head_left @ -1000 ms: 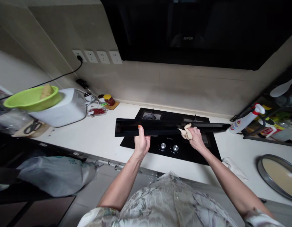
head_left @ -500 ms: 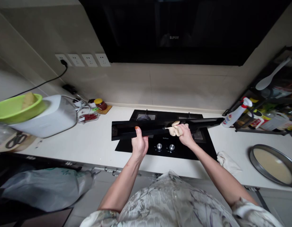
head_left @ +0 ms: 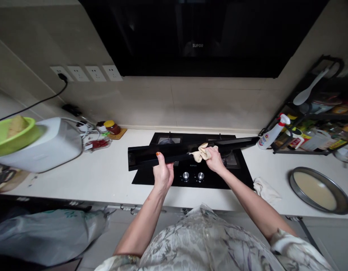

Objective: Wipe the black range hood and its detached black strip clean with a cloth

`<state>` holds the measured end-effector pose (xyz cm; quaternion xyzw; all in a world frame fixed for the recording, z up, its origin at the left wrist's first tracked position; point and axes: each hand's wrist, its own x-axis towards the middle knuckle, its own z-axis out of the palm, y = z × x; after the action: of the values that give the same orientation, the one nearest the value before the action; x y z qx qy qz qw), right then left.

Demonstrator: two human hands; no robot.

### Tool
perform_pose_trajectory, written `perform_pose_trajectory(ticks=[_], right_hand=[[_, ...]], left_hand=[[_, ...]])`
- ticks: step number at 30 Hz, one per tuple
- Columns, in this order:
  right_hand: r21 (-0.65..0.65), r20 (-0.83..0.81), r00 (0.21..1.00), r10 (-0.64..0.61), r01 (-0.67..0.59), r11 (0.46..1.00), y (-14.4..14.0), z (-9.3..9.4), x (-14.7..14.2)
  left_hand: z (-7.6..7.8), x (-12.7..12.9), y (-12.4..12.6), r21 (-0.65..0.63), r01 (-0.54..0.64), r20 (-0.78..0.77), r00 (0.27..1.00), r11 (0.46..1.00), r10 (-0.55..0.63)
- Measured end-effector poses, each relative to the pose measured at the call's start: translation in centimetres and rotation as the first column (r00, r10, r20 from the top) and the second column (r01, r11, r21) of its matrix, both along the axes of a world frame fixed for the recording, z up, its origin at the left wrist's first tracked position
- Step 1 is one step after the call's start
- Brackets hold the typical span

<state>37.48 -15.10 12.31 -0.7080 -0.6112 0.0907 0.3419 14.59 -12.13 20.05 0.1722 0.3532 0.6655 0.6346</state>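
Observation:
A long black trough-shaped panel (head_left: 145,155) is held above the gas stove (head_left: 174,178), its right end reaching close to the spray bottle. My left hand (head_left: 163,171) grips its near edge left of the middle, thumb on top and fingers mostly hidden beneath. My right hand (head_left: 215,159) is closed around a bunched cream cloth (head_left: 201,152), which rests against the panel right of its middle. Two silver knobs on the stove show below the panel; the burners are partly covered by it.
At right stand a spray bottle (head_left: 272,132), a rack of bottles (head_left: 309,145), a pan of cloudy liquid (head_left: 315,191) and a white cloth (head_left: 266,190). To the left are a white appliance (head_left: 58,145), a green basin (head_left: 29,135) and a jar (head_left: 111,127). Overhead hangs a black range hood (head_left: 196,62).
The view has shifted slightly to the right. The panel shows a little more of its inner face and slants a bit more; both hands keep their holds.

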Motion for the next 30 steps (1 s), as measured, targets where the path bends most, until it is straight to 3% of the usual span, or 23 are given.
perform_pose_trajectory(ticks=[3,5,11,15,17,21,25,30], right_hand=[[-0.036,-0.041,0.995,-0.087,0.086,0.996,-0.1,-0.5,2.4],[-0.038,-0.050,0.990,-0.135,0.134,0.990,-0.1,-0.6,2.5],[0.002,0.012,1.000,0.015,-0.015,1.000,0.3,0.6,-2.0],[-0.085,-0.015,0.999,-0.033,0.032,0.996,-0.2,0.8,0.2],[-0.128,-0.002,0.995,-0.097,0.096,0.987,-0.6,0.5,2.4],[-0.153,0.091,0.987,-0.132,0.144,0.978,-1.2,0.0,4.7],[-0.169,0.142,0.977,-0.156,0.180,0.969,-1.3,-0.5,4.6],[-0.110,0.155,0.984,-0.092,0.109,0.988,-1.4,-0.1,1.2]], left_hand=[[-0.3,0.0,0.1,-0.068,-0.011,-0.021,1.000,0.998,0.009],[-0.6,0.2,0.1,-0.093,-0.015,-0.038,0.999,0.996,0.011],[-0.3,0.4,-0.1,-0.082,-0.018,-0.018,1.000,0.996,0.017],[-0.1,0.0,-0.2,-0.116,0.026,0.024,0.999,0.993,-0.023],[-0.3,-0.6,-0.1,-0.058,0.078,0.065,0.995,0.995,-0.075],[-0.4,-3.3,0.1,0.283,0.134,0.099,0.981,0.950,-0.168],[0.1,-6.2,0.4,0.444,0.009,0.096,0.994,0.896,-0.057],[-0.3,-7.0,0.8,0.306,-0.153,0.092,0.987,0.940,0.130]])
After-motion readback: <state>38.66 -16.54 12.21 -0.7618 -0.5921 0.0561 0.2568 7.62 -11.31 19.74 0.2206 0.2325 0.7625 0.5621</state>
